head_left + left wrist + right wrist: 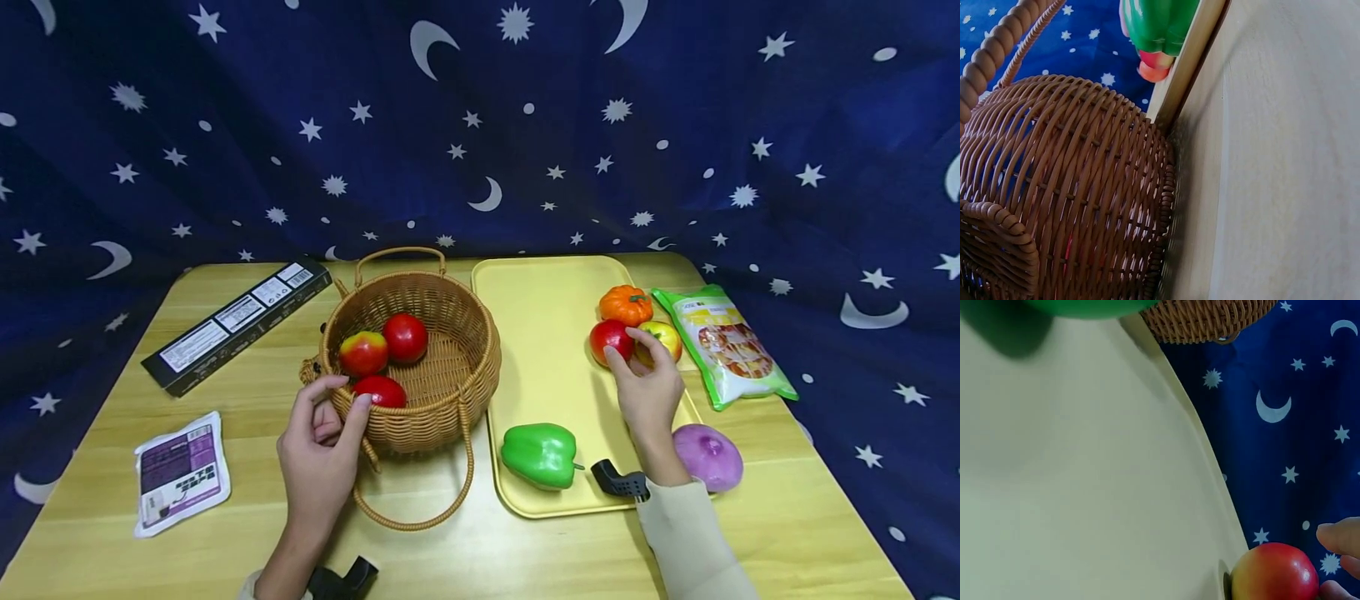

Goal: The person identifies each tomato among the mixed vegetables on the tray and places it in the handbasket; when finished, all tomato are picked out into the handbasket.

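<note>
Left hand [321, 446] bends at wicker basket's [427, 429] eight-o'clock rim, grip unclear; right hand [651, 392], thumb and forefinger parted, meets apple's [606, 338] four-o'clock side.

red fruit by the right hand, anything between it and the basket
Nothing visible lies on the tray between the red fruit by the right hand and the basket; only the tray's edge and the basket's rim would need clearing. The green pepper sits at the tray's near end, off that line.
</note>
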`<action>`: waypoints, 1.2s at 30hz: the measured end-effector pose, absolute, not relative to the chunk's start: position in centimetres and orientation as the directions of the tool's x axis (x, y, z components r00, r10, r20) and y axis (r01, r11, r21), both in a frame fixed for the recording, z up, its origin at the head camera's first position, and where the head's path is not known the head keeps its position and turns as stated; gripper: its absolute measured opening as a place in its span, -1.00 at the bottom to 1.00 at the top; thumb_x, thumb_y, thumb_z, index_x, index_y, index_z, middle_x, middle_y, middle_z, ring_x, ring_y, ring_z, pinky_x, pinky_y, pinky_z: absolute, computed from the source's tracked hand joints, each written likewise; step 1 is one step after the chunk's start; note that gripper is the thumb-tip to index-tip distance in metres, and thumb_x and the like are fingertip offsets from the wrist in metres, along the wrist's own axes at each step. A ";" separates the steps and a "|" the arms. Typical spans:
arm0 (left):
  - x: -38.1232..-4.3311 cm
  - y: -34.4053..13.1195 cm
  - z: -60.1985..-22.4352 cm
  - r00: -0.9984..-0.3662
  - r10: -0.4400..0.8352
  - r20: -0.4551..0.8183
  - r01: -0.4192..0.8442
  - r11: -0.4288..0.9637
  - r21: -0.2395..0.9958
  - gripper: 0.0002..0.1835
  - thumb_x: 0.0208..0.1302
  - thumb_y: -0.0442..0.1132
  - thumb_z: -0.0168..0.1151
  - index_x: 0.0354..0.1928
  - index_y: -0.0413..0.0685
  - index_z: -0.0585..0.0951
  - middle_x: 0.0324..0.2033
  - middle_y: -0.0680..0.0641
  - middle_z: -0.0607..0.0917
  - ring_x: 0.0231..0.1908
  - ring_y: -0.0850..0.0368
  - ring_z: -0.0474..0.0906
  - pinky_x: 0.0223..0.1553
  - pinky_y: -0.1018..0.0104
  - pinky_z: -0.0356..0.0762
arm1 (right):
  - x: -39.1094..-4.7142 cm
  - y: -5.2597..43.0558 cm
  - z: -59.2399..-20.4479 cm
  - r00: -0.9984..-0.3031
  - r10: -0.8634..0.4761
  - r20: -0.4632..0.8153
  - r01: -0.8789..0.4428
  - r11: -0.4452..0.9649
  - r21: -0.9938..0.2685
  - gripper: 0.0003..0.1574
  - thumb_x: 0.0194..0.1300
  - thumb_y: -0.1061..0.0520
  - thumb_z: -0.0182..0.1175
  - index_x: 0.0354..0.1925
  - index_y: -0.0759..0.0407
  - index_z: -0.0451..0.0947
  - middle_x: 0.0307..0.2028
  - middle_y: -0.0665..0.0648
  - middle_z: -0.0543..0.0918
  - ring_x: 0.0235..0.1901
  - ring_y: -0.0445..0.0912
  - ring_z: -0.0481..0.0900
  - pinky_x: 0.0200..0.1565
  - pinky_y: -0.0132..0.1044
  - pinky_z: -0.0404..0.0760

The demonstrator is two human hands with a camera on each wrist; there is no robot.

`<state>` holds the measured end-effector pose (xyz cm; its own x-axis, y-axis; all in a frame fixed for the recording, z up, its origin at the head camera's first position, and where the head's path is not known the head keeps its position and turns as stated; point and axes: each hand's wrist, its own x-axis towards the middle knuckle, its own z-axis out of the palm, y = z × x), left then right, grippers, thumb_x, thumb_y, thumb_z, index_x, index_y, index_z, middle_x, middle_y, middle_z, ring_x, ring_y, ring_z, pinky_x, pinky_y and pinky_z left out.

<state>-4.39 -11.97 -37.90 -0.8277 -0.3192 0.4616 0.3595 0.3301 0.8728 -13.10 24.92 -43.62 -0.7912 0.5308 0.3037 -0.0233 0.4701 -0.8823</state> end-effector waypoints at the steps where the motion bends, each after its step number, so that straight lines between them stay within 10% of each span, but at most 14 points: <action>1: -4.4 -12.0 -37.9 -0.827 -0.320 0.462 0.359 0.331 0.873 -0.68 0.22 -0.55 0.38 0.00 -0.42 0.57 -0.65 -0.30 0.18 -0.58 0.28 0.10 -0.51 0.37 0.07 | -13.1 24.9 -43.7 -0.796 0.525 0.303 -0.022 0.474 -0.880 -0.52 0.24 0.18 0.48 0.13 0.16 0.66 0.05 0.19 0.68 0.05 -0.02 0.63 0.02 -0.33 0.62; 23: -4.5 -12.1 -38.1 -0.827 -0.315 0.465 0.361 0.336 0.870 -0.68 0.22 -0.55 0.39 0.01 -0.42 0.57 -0.64 -0.28 0.18 -0.57 0.22 0.11 -0.49 0.37 0.06 | -16.0 24.5 -42.9 -0.911 0.287 0.296 0.001 0.721 -0.693 -0.32 0.20 0.13 0.49 0.26 0.19 0.55 0.27 0.37 0.44 0.17 0.32 0.44 0.17 0.20 0.34; 31: -4.4 -12.1 -38.2 -0.829 -0.317 0.461 0.352 0.344 0.871 -0.68 0.21 -0.55 0.39 0.00 -0.40 0.57 -0.64 -0.30 0.18 -0.57 0.27 0.10 -0.49 0.37 0.07 | -16.4 24.1 -43.7 -0.918 0.313 0.244 0.028 0.664 -0.747 -0.33 0.22 0.14 0.47 0.28 0.17 0.55 0.29 0.36 0.39 0.17 0.26 0.44 0.16 0.12 0.47; 36: -4.5 -12.1 -38.2 -0.825 -0.317 0.467 0.358 0.345 0.867 -0.68 0.21 -0.56 0.39 0.00 -0.38 0.58 -0.64 -0.29 0.18 -0.57 0.27 0.10 -0.49 0.37 0.07 | -16.2 24.1 -44.1 -0.902 0.350 0.254 0.026 0.628 -0.778 -0.35 0.21 0.13 0.49 0.25 0.15 0.58 0.27 0.28 0.42 0.13 0.13 0.50 -0.06 -0.27 0.64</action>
<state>-4.45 -12.09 -38.17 -0.8252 -0.3174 0.4672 0.3583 0.3453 0.8674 -16.18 24.11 -44.11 -0.9016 0.3505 0.2536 0.0256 0.6283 -0.7775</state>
